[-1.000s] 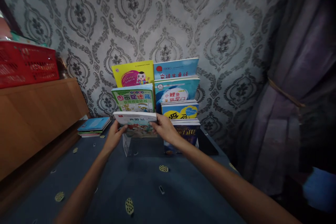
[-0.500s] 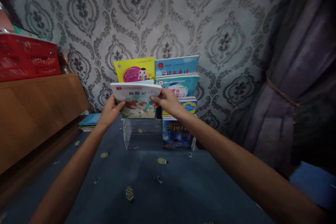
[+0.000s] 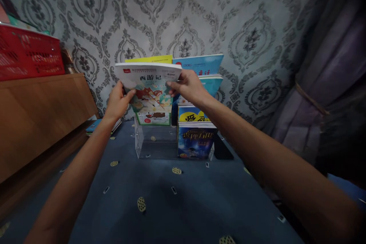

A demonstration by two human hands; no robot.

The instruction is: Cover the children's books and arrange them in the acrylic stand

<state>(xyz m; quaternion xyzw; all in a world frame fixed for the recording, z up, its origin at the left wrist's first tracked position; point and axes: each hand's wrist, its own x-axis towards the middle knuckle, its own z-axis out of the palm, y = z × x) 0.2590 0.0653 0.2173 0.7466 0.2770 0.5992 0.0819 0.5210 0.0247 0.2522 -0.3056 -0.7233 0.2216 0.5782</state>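
Patterned grey wallpaper (image 3: 197, 19) is backing the scene, a purple-grey curtain (image 3: 317, 78) hanging at right. Dark blue cloth (image 3: 157, 185) is covering the surface, pale spotted motifs showing. Left hand (image 3: 117, 101) is closing on the left edge of a white-topped picture book (image 3: 151, 93), thumb lying on the cover; right hand (image 3: 190, 85) is pinching the right edge, thumb also in front. How the fingers are sitting behind is hard to tell. Book is leaning back slightly, cover facing the wearer, above the left side of a clear stand (image 3: 138, 143). Behind it, a yellow book (image 3: 150, 60) is peeking over the top and a green-bordered book (image 3: 154, 119) below. Right column is holding, front to back, a dark blue book (image 3: 197, 143), a yellow-and-blue book (image 3: 187, 115), a teal book (image 3: 213, 84) and a light blue book (image 3: 200, 62). At far left, a red basket (image 3: 31, 53) is resting on a wooden cabinet (image 3: 48, 118).
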